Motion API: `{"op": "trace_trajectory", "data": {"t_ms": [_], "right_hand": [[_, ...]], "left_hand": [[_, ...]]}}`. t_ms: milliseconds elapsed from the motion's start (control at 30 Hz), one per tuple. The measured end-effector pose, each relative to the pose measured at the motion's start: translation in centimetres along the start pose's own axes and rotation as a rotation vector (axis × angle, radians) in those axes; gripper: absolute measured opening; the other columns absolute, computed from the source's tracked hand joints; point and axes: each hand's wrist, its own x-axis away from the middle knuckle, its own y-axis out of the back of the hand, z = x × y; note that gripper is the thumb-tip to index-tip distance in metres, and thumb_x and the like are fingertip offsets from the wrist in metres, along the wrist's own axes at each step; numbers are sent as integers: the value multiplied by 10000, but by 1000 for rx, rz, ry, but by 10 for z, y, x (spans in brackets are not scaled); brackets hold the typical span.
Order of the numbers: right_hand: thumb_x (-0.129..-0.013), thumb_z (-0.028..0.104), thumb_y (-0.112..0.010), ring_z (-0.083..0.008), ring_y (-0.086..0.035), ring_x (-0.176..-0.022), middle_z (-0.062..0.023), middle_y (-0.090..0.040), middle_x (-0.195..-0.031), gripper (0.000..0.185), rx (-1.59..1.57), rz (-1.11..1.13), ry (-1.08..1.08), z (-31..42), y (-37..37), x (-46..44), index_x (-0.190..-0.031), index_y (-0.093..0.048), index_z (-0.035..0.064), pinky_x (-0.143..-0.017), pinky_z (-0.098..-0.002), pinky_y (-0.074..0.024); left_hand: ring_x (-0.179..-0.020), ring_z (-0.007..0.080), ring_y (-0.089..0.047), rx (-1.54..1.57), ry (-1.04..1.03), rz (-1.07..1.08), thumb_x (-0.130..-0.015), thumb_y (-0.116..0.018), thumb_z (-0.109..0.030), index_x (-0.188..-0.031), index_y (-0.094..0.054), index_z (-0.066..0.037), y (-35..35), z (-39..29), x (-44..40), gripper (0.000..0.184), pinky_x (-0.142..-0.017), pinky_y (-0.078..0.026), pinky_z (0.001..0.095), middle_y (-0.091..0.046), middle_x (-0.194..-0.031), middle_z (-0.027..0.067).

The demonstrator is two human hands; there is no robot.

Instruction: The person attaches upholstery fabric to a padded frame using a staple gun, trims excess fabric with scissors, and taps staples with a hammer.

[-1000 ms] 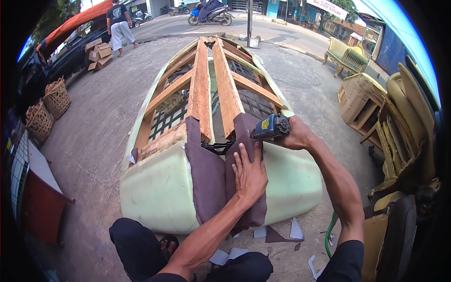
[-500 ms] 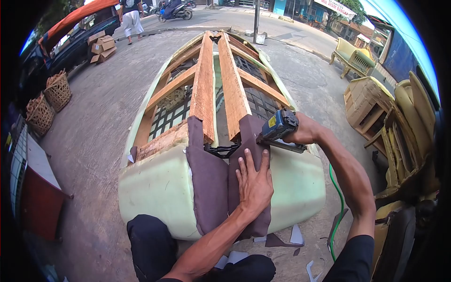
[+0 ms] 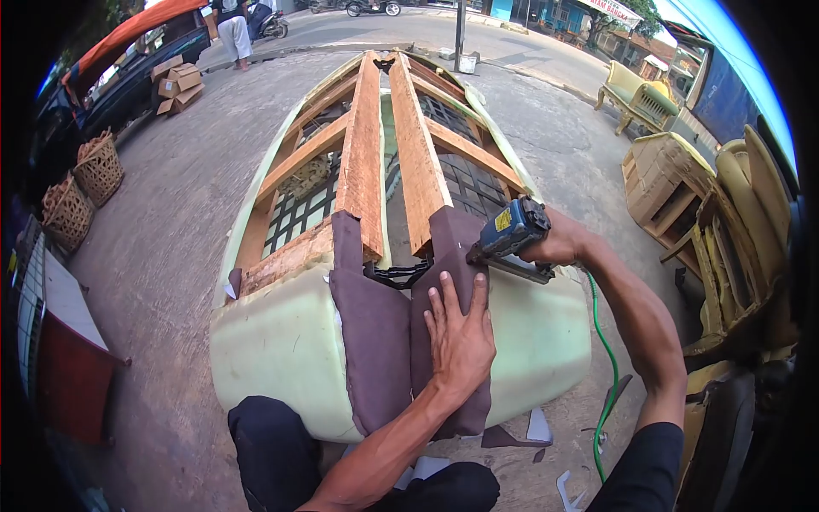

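My left hand (image 3: 461, 341) lies flat with fingers spread on the right-hand piece of dark purple fabric (image 3: 448, 247). My right hand (image 3: 554, 237) is wrapped round the handle of a blue staple gun (image 3: 512, 229). Its nose rests at the right edge of that fabric, just above my left fingertips. A second purple fabric piece (image 3: 368, 341) covers the inner edge of the left pale green foam pad (image 3: 273, 346). Both pads sit at the near end of a wooden frame (image 3: 367, 145) with black webbing (image 3: 299, 213). A green hose (image 3: 607, 367) hangs below my right forearm.
Fabric and foam scraps (image 3: 520, 433) lie on the concrete near my knees. Unfinished chair frames (image 3: 725, 247) stand at the right, a green sofa (image 3: 640, 94) behind them. Woven baskets (image 3: 98, 166) and cardboard boxes (image 3: 179, 85) are at the left; a person (image 3: 234, 34) stands by the road.
The staple gun has shifted very slightly right relative to the fabric edge. My left hand keeps its place on the fabric. The view has turned a little, and a motorbike has moved along the road.
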Motion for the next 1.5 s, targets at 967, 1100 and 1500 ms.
{"op": "trace_trajectory", "data": {"t_ms": [967, 1100, 1500], "right_hand": [[-696, 82, -753, -129, -626, -870, -49, -714, -968, 419, -221, -13, 108, -10, -29, 40, -1101, -662, 25, -820, -318, -543], [-765, 125, -779, -167, -667, -1049, -102, -725, -1165, 467, -132, 68, -20, -3, -30, 45, -1215, -694, 34, -979, -318, -529], [-728, 112, -806, -154, -658, -980, -88, -726, -1102, 493, -149, 0, 192, -5, -41, 53, -1191, -665, 15, -905, -315, -541]], "left_hand": [[-1483, 524, -256, 161, -1, -56, -996, -573, -209, -1331, -670, -145, 2, 8, 10, 355, -1179, -257, 608, -229, -1629, 304], [-1469, 519, -301, 260, -18, -116, -954, -653, -199, -1186, -760, -139, 3, 9, 15, 262, -1194, -268, 547, -275, -1612, 311], [-1518, 464, -240, 316, -8, -85, -935, -691, -220, -1122, -796, -180, 0, 14, 19, 218, -1220, -200, 548, -244, -1644, 263]]}}
